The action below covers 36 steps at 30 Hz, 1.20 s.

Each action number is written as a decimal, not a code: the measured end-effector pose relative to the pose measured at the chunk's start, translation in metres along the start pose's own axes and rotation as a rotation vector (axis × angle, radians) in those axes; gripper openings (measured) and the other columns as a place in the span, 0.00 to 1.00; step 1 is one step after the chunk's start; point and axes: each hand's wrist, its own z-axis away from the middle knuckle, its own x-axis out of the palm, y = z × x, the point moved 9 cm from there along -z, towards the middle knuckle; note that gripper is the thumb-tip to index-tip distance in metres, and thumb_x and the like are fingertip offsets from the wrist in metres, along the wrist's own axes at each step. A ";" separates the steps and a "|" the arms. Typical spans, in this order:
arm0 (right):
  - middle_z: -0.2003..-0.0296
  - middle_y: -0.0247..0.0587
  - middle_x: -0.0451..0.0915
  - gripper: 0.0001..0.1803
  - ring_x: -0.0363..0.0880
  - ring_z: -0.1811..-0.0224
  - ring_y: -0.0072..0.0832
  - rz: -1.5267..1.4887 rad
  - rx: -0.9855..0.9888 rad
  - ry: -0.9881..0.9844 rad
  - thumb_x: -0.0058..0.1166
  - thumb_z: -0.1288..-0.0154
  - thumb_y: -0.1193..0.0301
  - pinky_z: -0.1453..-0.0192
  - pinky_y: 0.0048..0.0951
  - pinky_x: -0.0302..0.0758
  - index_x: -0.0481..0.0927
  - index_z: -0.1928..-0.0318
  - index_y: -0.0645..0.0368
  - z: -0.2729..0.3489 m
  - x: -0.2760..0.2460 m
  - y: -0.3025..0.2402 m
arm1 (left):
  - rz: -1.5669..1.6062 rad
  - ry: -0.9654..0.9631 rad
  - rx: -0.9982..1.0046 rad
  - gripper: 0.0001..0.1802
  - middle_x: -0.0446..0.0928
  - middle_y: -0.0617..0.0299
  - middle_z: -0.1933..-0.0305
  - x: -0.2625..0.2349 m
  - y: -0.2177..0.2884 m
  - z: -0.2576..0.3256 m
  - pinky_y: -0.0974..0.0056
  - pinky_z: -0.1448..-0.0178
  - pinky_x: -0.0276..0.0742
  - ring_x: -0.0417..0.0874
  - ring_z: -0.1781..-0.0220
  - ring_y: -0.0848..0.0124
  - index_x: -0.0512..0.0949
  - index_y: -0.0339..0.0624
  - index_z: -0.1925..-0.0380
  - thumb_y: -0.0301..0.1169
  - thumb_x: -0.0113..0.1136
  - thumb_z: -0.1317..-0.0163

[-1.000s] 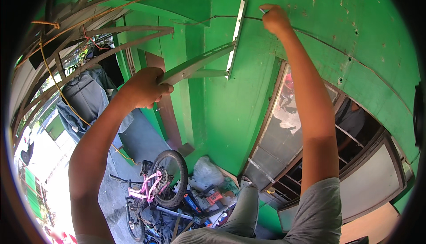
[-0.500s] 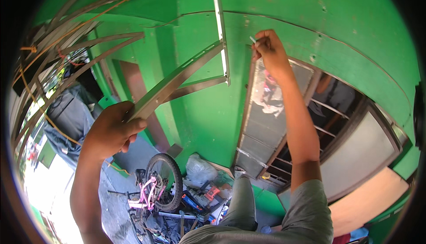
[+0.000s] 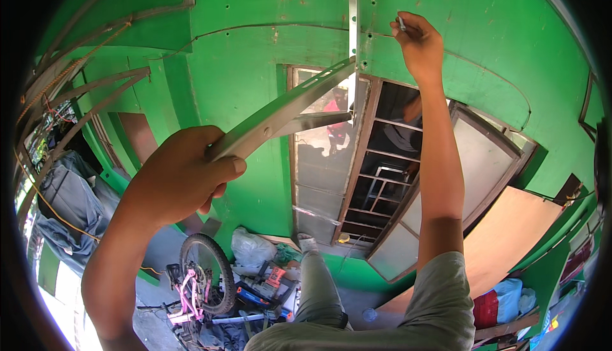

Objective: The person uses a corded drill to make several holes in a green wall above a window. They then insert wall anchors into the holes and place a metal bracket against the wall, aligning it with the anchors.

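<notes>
My left hand [image 3: 175, 179] is wrapped round the outer end of a metal wall bracket [image 3: 280, 105]. The bracket has a slotted arm, a diagonal brace and a perforated upright strip [image 3: 353, 26]. That strip stands in front of the green wall [image 3: 255, 51], its lower part overlapping the window; whether it touches the wall I cannot tell. To the right of the strip, my raised right hand [image 3: 422, 48] pinches a small, slim metal screw [image 3: 401, 24] between its fingertips. Several dark holes in the wall show beside the strip.
Below the bracket is a barred window [image 3: 382, 153] with a pane swung outward [image 3: 475, 163]. A thin cable [image 3: 299, 26] crosses the wall. On the floor lie a pink bicycle [image 3: 187, 293], a plastic bag [image 3: 250, 247] and assorted tools [image 3: 274, 279]. A pale board [image 3: 510, 242] leans at right.
The view has swung rightward. My left hand has brought the bracket across, so its strip now overlaps the window and sits near the wall holes. My right hand still pinches the screw, higher in view.
</notes>
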 end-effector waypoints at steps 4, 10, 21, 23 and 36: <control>0.57 0.48 0.90 0.13 0.91 0.53 0.29 0.297 -0.165 -0.074 0.65 0.31 0.79 0.50 0.28 0.84 0.84 0.48 0.68 -0.035 0.009 -0.013 | -0.031 0.000 0.043 0.14 0.77 0.58 0.78 0.012 0.008 -0.007 0.62 0.78 0.71 0.76 0.83 0.71 0.78 0.29 0.63 0.34 0.63 0.35; 0.62 0.46 0.90 0.07 0.92 0.60 0.34 0.288 -0.126 -0.176 0.64 0.32 0.75 0.57 0.33 0.85 0.85 0.55 0.63 -0.080 0.033 0.008 | -0.198 -0.029 0.064 0.13 0.75 0.60 0.79 0.023 0.014 -0.023 0.63 0.81 0.69 0.78 0.83 0.71 0.77 0.31 0.66 0.33 0.64 0.35; 0.65 0.49 0.88 0.04 0.87 0.62 0.48 0.683 -0.402 -0.229 0.61 0.34 0.74 0.57 0.44 0.83 0.86 0.60 0.57 -0.101 0.066 0.008 | -0.377 -0.085 0.251 0.14 0.76 0.55 0.80 0.064 0.039 -0.046 0.59 0.78 0.74 0.82 0.81 0.66 0.78 0.25 0.66 0.30 0.62 0.37; 0.64 0.49 0.87 0.05 0.86 0.60 0.50 0.791 -0.375 -0.294 0.60 0.34 0.74 0.55 0.46 0.83 0.87 0.60 0.56 -0.104 0.072 0.017 | -0.422 -0.137 0.298 0.13 0.76 0.55 0.81 0.069 0.046 -0.044 0.58 0.78 0.74 0.81 0.82 0.66 0.78 0.25 0.68 0.30 0.62 0.38; 0.57 0.51 0.88 0.09 0.86 0.53 0.51 0.894 -0.324 -0.455 0.56 0.33 0.75 0.50 0.48 0.82 0.88 0.58 0.55 -0.120 0.083 0.039 | -0.323 -0.081 0.154 0.15 0.78 0.52 0.84 0.058 0.067 -0.025 0.56 0.78 0.72 0.79 0.85 0.66 0.77 0.32 0.80 0.33 0.60 0.41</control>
